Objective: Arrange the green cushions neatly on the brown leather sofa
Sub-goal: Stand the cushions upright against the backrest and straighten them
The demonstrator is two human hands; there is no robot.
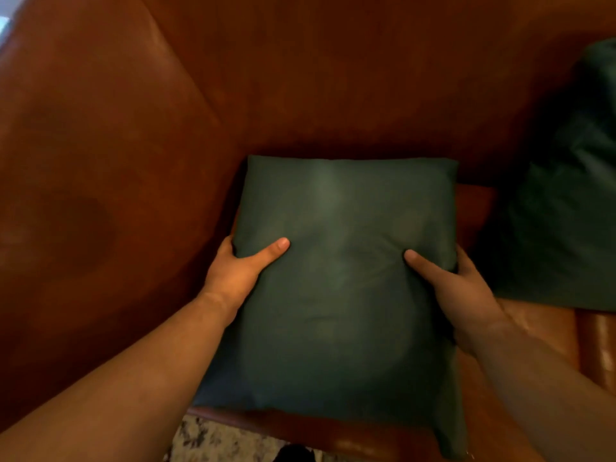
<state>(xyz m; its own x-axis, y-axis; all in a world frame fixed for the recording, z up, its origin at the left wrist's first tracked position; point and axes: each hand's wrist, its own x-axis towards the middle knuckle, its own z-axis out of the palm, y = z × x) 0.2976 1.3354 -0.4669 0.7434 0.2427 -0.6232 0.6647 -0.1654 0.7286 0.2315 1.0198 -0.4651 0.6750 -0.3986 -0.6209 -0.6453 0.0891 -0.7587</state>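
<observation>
**Two hands hold a green cushion on the sofa**

A green cushion [340, 311] is on the seat of the brown leather sofa [133, 128], with its top edge up by the sofa back. The left hand [238, 273] grips its left side and the right hand [458, 288] grips its right side. Each thumb lies on the front. The other fingers go round behind the cushion, so I cannot see them.

To the right of this cushion, a little apart, is a second green cushion [563, 211]. It is dark and cut off at the edge.

Below the held cushion are a bit of speckled floor [206, 440] and a black thing [293, 454] I cannot make out.
</observation>
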